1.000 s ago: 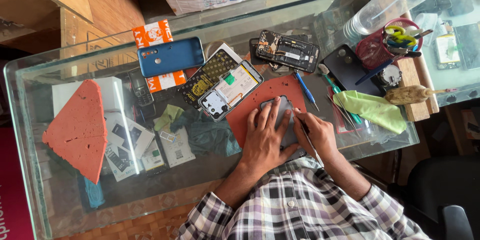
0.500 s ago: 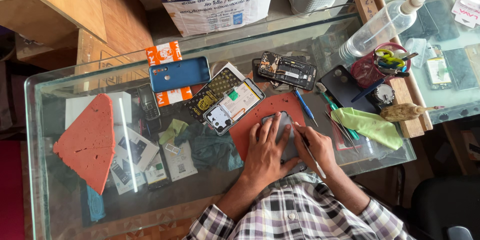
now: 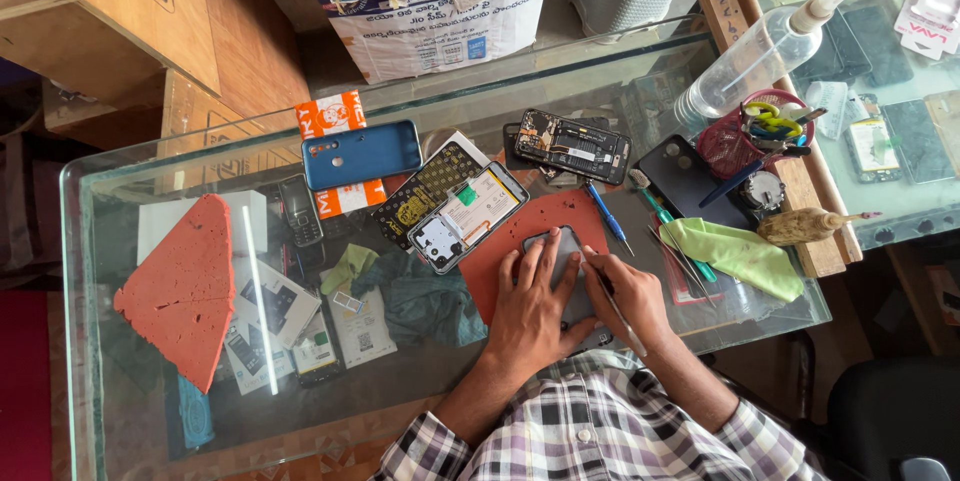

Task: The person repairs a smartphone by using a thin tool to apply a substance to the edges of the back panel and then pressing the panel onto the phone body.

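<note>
My left hand lies flat on a dark phone that rests on a red mat on the glass table. Its fingers press the phone's upper left part. My right hand is beside it on the phone's right edge and grips a thin dark tool whose tip touches the phone. Just above the mat lie an opened phone body showing its insides and a second opened phone.
A blue phone back cover, a small keypad phone, a red foam wedge, a green cloth, screwdrivers, a spray bottle and a red tool cup sit around. Cardboard boxes stand beyond the table's far edge.
The view has shifted, with the table lower in frame and more of the boxes showing. Both hands stay on the phone; the fingers have moved only slightly.
</note>
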